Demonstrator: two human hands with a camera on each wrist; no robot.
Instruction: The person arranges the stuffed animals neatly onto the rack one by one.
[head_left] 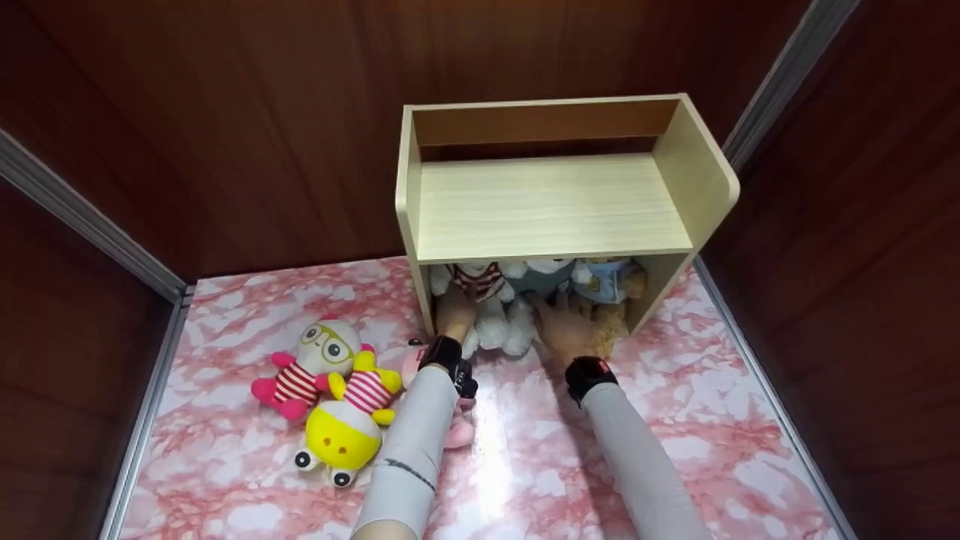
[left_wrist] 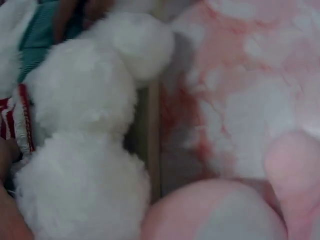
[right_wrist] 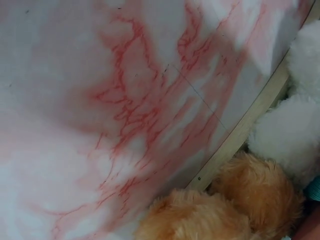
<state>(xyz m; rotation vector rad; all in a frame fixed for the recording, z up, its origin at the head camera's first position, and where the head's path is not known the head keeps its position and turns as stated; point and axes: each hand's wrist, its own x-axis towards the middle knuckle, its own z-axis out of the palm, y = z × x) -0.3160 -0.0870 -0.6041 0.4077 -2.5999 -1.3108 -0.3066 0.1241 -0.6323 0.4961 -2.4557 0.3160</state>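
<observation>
Both hands reach into the lower compartment of a pale wooden shelf [head_left: 555, 206], where plush toys sit side by side. My left hand [head_left: 456, 313] is at a white plush toy in a red striped top [head_left: 478, 281]; its fingers are shaded and partly hidden. The right hand [head_left: 562, 326] has its fingers spread against a plush toy in teal [head_left: 541, 281], with white feet [head_left: 517, 330] beside the thumb. Right of it sits a brown teddy bear [head_left: 606, 283] in a light blue top. Fluffy white legs [left_wrist: 82, 90] fill the left wrist view; brown feet [right_wrist: 257, 187] show in the right.
On the pink marbled floor [head_left: 720, 397], left of the shelf, lie a plush toy with glasses [head_left: 328, 346] and a yellow frog plush [head_left: 341, 435]. A pink plush toy [head_left: 459, 433] lies partly under the left forearm. Dark wooden walls [head_left: 225, 135] close in the sides and back.
</observation>
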